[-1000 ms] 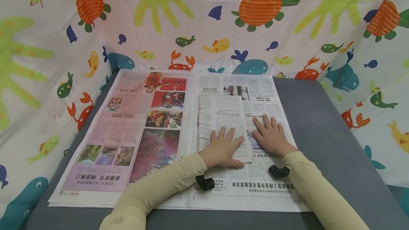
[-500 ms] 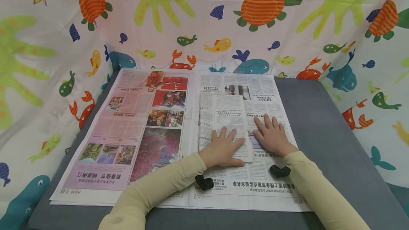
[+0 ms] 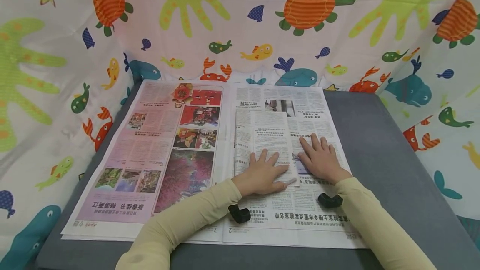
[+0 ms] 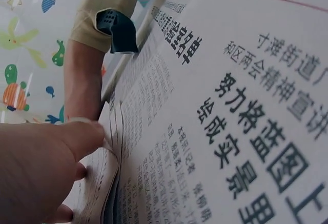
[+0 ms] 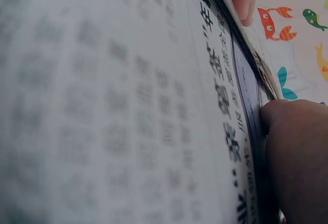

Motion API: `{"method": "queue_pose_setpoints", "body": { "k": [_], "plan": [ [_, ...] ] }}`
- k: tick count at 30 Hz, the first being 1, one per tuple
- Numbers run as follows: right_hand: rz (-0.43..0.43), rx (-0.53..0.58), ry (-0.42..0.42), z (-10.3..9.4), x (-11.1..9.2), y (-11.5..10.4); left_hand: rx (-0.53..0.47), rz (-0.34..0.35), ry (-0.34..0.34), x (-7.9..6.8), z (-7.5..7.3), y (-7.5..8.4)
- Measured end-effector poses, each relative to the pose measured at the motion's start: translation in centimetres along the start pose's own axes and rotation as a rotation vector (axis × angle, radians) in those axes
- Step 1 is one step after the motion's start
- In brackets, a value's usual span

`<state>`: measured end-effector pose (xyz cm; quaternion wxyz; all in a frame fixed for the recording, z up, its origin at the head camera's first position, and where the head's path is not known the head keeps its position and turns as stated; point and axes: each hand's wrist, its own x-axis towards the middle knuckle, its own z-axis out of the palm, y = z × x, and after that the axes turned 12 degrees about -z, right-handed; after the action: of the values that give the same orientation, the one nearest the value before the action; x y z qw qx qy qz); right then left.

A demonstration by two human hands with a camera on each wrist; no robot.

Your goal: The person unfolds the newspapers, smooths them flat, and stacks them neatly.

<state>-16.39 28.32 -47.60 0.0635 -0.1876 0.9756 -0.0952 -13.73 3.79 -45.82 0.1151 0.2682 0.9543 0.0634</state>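
Observation:
A folded newspaper (image 3: 271,136) lies on the right page of a large spread newspaper (image 3: 279,230). My left hand (image 3: 262,176) rests on the folded one with its fingers spread. Its thumb is at the near right corner, where a pale edge of paper curls up beside the thumb tip. In the left wrist view, the thumb (image 4: 82,137) touches the raised edge of the folded layers. My right hand (image 3: 322,159) lies with fingers extended on the right page, thumb beside the folded newspaper's right edge. In the right wrist view, the thumb (image 5: 292,131) meets that edge.
Beneath the newspapers is a dark grey table (image 3: 367,136). The spread newspaper's left page has a pink section (image 3: 146,145) with colour photos. A white curtain (image 3: 240,11) printed with sea animals hangs behind and at both sides. Black wrist devices (image 3: 240,213) sit at both wrists.
The left thumb has shifted slightly at the folded newspaper's near right corner, and the paper edge there now curls up. The right hand stays in place on the page.

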Motion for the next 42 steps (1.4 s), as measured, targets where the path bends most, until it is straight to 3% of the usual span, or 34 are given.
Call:
{"method": "queue_pose_setpoints", "body": {
  "k": [10,14,23,31,35,42],
  "plan": [
    [0.000,0.005,0.004,-0.2,-0.1,-0.2,-0.240,0.031,0.044,0.1,0.0,0.1],
    [-0.001,0.025,0.007,-0.2,-0.1,-0.1,-0.392,0.023,0.061,0.4,0.1,-0.5],
    [-0.042,0.091,0.028,-0.8,-0.1,0.0,-0.754,-0.072,0.055,-0.1,-0.4,-2.0],
    [-0.128,0.153,0.064,-1.2,0.1,-1.6,-0.840,-0.099,0.099,-0.2,-0.5,-3.1],
    [-0.165,0.085,0.056,-0.8,0.2,-2.2,-0.858,-0.098,0.092,-0.3,-0.5,-3.1],
    [-0.151,0.031,0.033,-0.3,0.2,-2.3,-0.868,-0.111,0.085,-0.5,-0.5,-3.2]
  ]
}}
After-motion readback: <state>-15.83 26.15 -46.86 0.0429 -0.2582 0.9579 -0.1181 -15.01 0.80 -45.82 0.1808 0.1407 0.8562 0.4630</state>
